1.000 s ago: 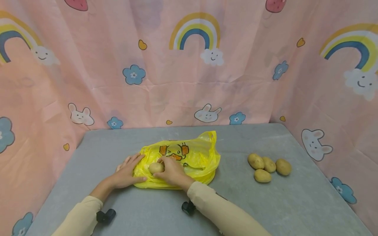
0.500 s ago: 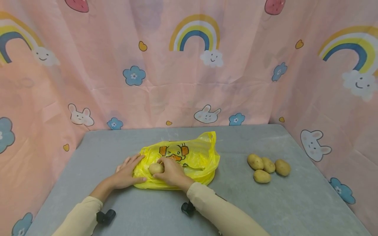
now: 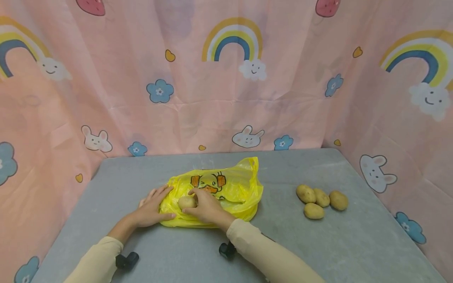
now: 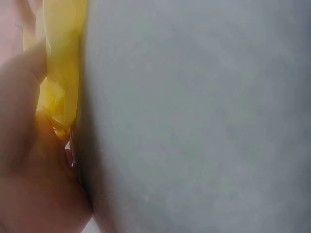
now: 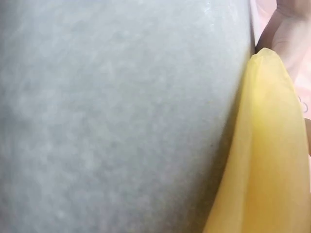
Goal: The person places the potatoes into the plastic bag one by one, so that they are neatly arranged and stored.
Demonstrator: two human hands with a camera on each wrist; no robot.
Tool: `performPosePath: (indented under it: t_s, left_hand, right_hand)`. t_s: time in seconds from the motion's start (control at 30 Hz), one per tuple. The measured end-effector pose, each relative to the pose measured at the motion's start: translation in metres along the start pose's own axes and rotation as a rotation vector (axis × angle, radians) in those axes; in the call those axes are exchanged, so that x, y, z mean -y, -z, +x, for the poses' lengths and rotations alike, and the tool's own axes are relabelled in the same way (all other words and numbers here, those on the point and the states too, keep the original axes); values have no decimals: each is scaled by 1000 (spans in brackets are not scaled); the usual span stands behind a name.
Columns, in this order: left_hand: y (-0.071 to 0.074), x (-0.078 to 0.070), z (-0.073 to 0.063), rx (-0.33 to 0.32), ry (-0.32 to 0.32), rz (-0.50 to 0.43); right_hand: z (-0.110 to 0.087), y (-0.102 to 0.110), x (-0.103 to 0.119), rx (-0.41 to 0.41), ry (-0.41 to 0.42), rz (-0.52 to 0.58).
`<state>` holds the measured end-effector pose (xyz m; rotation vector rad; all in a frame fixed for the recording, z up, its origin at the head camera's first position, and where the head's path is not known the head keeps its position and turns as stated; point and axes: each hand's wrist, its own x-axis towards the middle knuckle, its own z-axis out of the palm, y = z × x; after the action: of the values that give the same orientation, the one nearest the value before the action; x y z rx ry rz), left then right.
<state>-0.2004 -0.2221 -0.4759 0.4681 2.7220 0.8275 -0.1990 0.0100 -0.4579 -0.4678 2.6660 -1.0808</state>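
Note:
A yellow plastic bag (image 3: pixel 238 184) with a printed duck face lies on its side on the grey table. My right hand (image 3: pixel 209 208) pinches a potato (image 3: pixel 186 203) between thumb and fingers, over the front left part of the bag. The left hand (image 3: pixel 151 209) holds the bag's left end, thumb at the front and fingers toward the back. In the left wrist view, the thumb (image 4: pixel 24 65) lies against the yellow film (image 4: pixel 65 43). The right wrist view shows the bag's smooth side (image 5: pixel 274 145) close up; the potato is hidden there.
Several loose potatoes (image 3: pixel 314 211) lie in a group on the right of the grey table (image 3: pixel 283 251). A pink printed curtain (image 3: pixel 301 98) stands along the back and both sides. A black wrist camera (image 3: pixel 127 260) sits below the left sleeve.
Hands, bag and potatoes keep their places. The right wrist and sleeve shift very slightly to the right, and the head view drifts a little.

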Motion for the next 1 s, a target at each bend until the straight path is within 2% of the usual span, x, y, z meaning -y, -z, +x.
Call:
performPosePath:
  t_s: [0.23,0.5,0.83,1.0]
  left_hand:
    - [-4,5,2,-21,-6,2]
    - [1,0,0,-2,-6,-6]
    - [-1,2,0,19,20,-36]
    - [-1,2,0,-10,2,-32]
  right_hand:
    - [-7,8,5,1,29,30]
    - [-18,25,12,-8,60,96]
    - [-41,47,17,-33,89,115]
    - [-53,61,14,-58,125,123]
